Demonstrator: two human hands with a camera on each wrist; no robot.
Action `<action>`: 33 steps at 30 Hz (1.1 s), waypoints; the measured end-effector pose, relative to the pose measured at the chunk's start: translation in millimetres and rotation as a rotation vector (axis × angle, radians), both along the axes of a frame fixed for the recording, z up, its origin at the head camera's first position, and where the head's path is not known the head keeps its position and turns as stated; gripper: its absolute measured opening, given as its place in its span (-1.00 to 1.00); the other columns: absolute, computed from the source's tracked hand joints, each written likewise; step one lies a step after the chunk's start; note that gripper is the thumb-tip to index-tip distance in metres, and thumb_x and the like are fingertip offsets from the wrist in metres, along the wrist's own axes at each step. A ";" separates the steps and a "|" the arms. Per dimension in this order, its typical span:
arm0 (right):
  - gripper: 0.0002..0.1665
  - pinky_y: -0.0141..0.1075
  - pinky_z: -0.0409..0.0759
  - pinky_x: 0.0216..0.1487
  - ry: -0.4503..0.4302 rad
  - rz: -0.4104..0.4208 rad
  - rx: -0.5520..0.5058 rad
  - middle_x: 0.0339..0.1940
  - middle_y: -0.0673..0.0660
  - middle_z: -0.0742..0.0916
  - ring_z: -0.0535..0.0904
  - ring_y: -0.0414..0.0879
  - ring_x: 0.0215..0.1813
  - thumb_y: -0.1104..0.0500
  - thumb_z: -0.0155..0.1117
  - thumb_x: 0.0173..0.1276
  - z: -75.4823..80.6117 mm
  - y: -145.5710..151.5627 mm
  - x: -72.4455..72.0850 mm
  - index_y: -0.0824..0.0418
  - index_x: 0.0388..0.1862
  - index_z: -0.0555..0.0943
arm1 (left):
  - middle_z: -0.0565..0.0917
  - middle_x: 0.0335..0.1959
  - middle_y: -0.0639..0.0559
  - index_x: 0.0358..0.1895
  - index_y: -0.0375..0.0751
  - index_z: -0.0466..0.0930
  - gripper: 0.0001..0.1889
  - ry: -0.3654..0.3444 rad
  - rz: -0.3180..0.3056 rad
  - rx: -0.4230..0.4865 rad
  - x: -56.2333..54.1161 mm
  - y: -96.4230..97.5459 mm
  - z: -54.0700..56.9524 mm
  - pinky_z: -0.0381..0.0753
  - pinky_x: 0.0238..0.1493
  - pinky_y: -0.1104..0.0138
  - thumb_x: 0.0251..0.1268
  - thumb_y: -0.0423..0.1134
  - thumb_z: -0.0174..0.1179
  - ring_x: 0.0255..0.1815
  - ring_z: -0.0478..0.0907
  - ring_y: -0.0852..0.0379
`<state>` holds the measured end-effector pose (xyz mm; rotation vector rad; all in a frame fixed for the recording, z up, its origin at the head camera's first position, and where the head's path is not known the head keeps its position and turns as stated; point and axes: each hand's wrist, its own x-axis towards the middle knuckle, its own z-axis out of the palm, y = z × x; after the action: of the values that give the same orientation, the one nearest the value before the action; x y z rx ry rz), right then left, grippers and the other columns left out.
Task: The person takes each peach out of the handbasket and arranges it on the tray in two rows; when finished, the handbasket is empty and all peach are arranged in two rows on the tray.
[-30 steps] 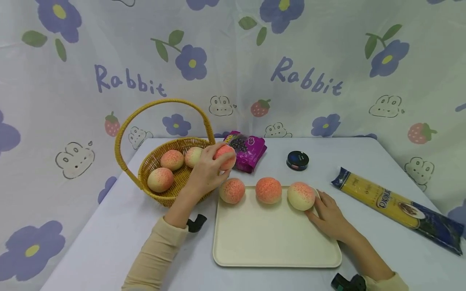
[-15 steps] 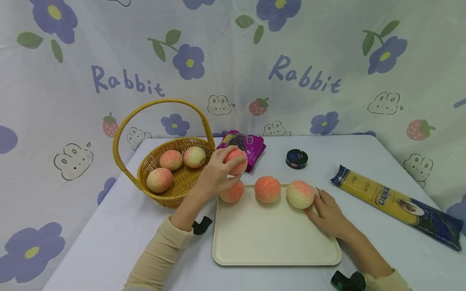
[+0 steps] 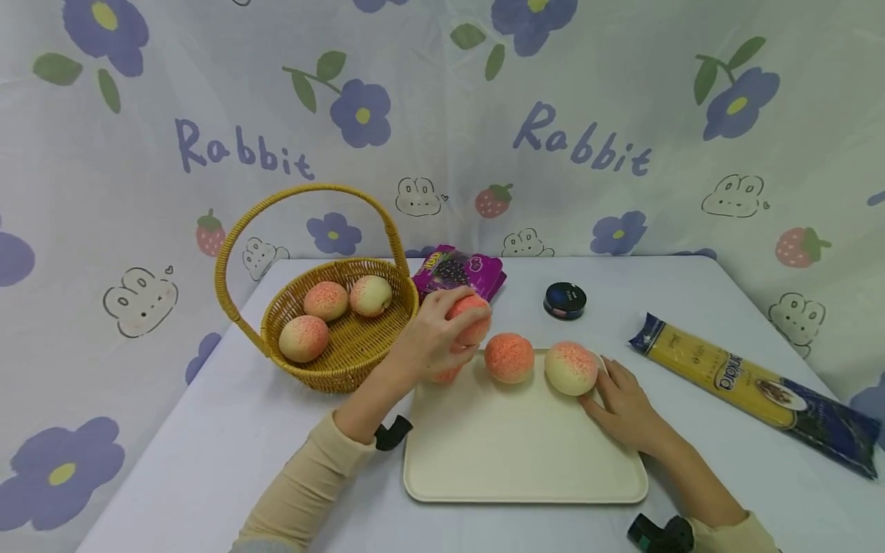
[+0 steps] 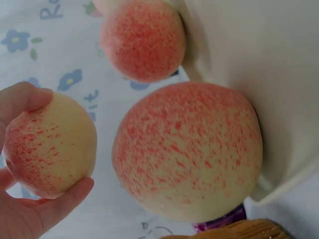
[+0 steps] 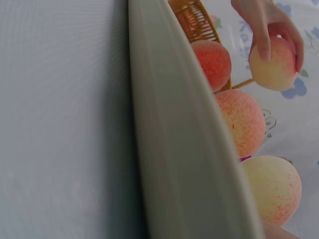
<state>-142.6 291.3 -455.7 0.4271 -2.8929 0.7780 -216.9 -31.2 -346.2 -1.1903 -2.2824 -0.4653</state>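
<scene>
My left hand [image 3: 427, 338] grips a peach [image 3: 473, 321] above the far left part of the cream tray [image 3: 525, 453]. The left wrist view shows the thumb and fingers around that peach [image 4: 57, 149]. Three peaches stand in a row along the tray's far edge: a left one [image 3: 445, 375] mostly hidden by my left hand, a middle one [image 3: 509, 358], and a paler right one [image 3: 571, 369]. My right hand [image 3: 625, 407] rests over the tray's right rim, its fingers and thumb beside the right peach. In the right wrist view the tray's outer wall [image 5: 184, 124] hides much.
Left of the tray stands a wicker basket [image 3: 332, 380] with a tall handle, holding three peaches. Behind are a purple packet [image 3: 459, 270] and a round dark tin [image 3: 565, 300]. A yellow and blue pasta bag [image 3: 754, 392] lies at the right.
My left hand has carried its peach rightward from the basket's edge to above the tray, now covering most of the left peach. The right hand has stayed in place.
</scene>
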 end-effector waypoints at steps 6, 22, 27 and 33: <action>-0.22 0.32 0.02 0.16 0.001 0.000 -0.003 0.30 0.52 0.19 0.01 0.44 0.30 -0.01 0.12 0.32 -1.9 0.7 0.0 0.44 0.33 0.16 | 0.38 0.17 -0.07 0.05 0.10 0.47 -0.49 -0.019 -0.018 -0.024 6.1 10.6 -1.2 0.52 -0.05 0.18 -0.07 -0.18 0.37 0.12 0.29 -0.08; -0.22 0.32 0.04 0.15 0.006 0.001 -0.005 0.29 0.53 0.21 0.02 0.44 0.30 -0.01 0.12 0.32 -0.2 0.6 0.3 0.42 0.34 0.16 | 0.38 0.17 -0.02 0.05 0.13 0.49 -0.51 -0.039 -0.095 -0.064 17.8 33.0 -5.1 0.57 -0.18 0.25 -0.04 -0.09 0.36 0.12 0.31 -0.05; -0.23 0.32 0.04 0.16 0.011 0.005 -0.008 0.28 0.53 0.22 0.03 0.45 0.29 0.00 0.13 0.31 -1.1 0.9 0.1 0.43 0.33 0.18 | 0.40 0.13 -0.04 0.01 0.12 0.51 -0.56 0.005 -0.140 -0.074 20.6 42.1 -5.6 0.52 -0.08 0.25 -0.02 -0.07 0.33 0.09 0.33 -0.08; -0.26 0.32 0.04 0.16 0.015 0.012 -0.005 0.29 0.52 0.22 0.04 0.45 0.29 0.01 0.12 0.32 -0.4 2.4 -1.3 0.42 0.32 0.20 | 0.41 0.13 -0.05 0.02 0.12 0.51 -0.56 0.023 -0.195 -0.088 25.1 53.3 -3.9 0.53 -0.10 0.31 -0.04 -0.12 0.28 0.05 0.36 -0.05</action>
<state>-143.9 293.7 -456.2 0.4487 -2.8766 0.7803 -191.8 22.2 -350.1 -1.4630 -2.1972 -0.4229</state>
